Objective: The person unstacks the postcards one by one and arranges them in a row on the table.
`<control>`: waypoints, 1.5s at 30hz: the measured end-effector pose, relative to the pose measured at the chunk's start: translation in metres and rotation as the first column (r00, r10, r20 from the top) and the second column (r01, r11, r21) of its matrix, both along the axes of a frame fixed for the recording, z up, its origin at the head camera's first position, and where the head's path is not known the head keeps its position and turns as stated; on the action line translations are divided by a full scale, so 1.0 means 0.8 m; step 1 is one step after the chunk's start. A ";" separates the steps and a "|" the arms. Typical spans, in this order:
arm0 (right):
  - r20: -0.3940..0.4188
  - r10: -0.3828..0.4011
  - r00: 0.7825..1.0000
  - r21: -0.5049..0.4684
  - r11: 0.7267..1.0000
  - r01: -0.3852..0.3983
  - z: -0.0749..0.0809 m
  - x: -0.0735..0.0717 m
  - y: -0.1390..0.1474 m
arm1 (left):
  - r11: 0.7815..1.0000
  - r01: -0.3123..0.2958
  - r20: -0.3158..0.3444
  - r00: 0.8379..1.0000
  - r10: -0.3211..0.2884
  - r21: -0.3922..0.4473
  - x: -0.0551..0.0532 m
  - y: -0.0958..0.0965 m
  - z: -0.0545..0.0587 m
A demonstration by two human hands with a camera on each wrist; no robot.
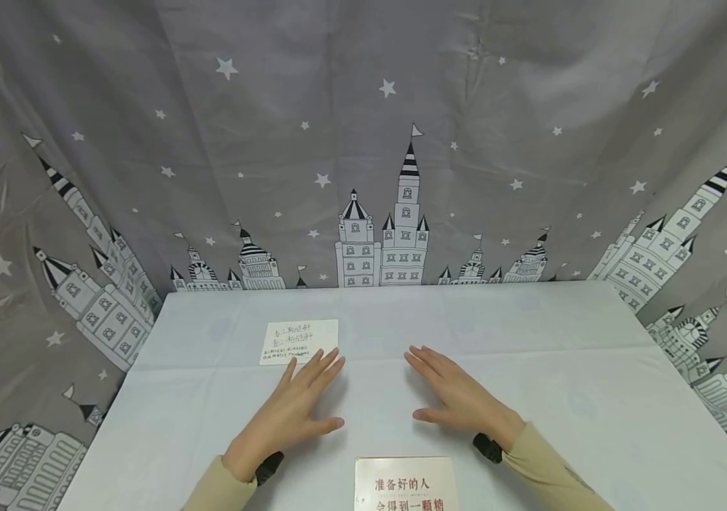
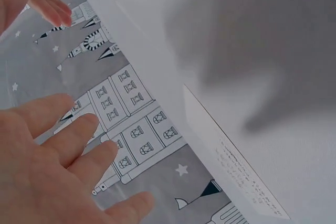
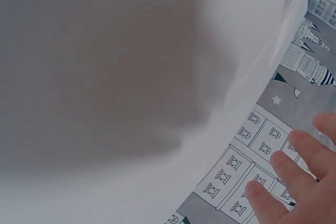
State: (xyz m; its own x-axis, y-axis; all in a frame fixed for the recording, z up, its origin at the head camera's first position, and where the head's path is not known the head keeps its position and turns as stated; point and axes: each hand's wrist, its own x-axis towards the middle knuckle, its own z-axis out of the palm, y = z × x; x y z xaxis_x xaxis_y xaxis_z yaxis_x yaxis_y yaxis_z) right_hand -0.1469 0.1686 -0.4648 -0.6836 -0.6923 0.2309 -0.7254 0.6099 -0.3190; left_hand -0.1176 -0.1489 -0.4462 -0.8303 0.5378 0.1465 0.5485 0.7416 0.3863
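Both hands hover over a white-covered table with nothing in them. My left hand (image 1: 296, 408) has its fingers spread and stands just in front of a white card (image 1: 299, 339) with handwritten lines. Its fingertips overlap the card's lower edge in the head view; the left wrist view shows the hand (image 2: 58, 161) apart from the card (image 2: 226, 156). Across a gap, my right hand (image 1: 459, 394) is held with extended fingers, thumb toward the left hand. Between the wrists, at the near edge, lies a cream booklet or box (image 1: 407, 479) with printed red characters, its lower part cut off.
A grey curtain (image 1: 261, 142) with white stars and castle drawings hangs behind and along both sides of the white tablecloth (image 1: 504, 326). Dark wrist straps (image 1: 487, 448) sit on both wrists, below beige sleeves (image 1: 549, 472).
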 end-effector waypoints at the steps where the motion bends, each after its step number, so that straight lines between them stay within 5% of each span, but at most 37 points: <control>1: 0.005 -0.002 1.000 0.002 1.000 0.002 0.001 0.002 0.001 | 1.000 0.002 -0.003 1.000 -0.002 -0.001 0.001 0.001 0.000; 18: 0.095 -0.035 0.995 -0.028 0.999 0.038 -0.003 0.049 0.019 | 0.999 0.031 0.022 0.999 -0.030 -0.017 0.034 0.011 -0.010; 25: 0.079 -0.036 0.996 -0.016 0.999 0.037 -0.005 0.071 0.023 | 0.996 0.086 -0.029 0.996 -0.087 -0.027 0.054 0.017 -0.016; 34: 0.042 -0.003 0.999 0.001 1.000 0.003 -0.007 0.100 0.025 | 0.986 0.155 0.023 0.988 -0.154 -0.065 0.075 0.026 -0.026; 41: 0.088 -0.016 0.996 0.020 1.000 0.014 -0.012 0.119 0.026 | 0.976 0.193 -0.035 0.980 -0.198 -0.100 0.085 0.036 -0.039; 45: 0.065 -0.023 0.998 0.042 0.999 0.021 -0.016 0.127 0.025 | 0.972 0.214 -0.007 0.977 -0.215 -0.092 0.090 0.041 -0.041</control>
